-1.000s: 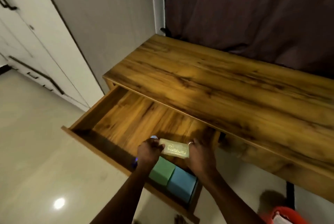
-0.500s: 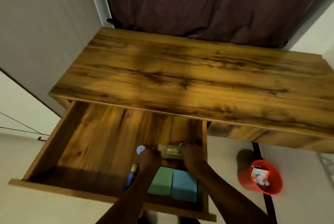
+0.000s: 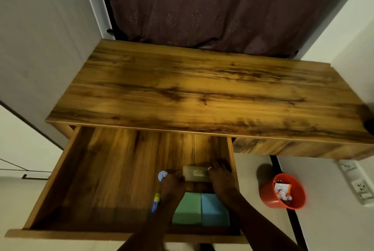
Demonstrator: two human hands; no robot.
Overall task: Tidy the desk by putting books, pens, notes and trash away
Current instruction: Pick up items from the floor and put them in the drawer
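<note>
Open drawer (image 3: 113,169): small olive box (image 3: 195,172) sits in its right part, gripped at both ends. Left hand (image 3: 172,185) clasps the left end, box at its 2 o'clock; right hand (image 3: 221,179) clasps the right end, box at its 10 o'clock. Green block (image 3: 187,208) and blue block (image 3: 214,209) lie at the box's 6 o'clock, pen (image 3: 155,203) at 8 o'clock.

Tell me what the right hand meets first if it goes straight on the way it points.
Probably nothing soon: the right hand, gripping the olive box, points into the drawer, bare ahead until the desk top hides it.
</note>
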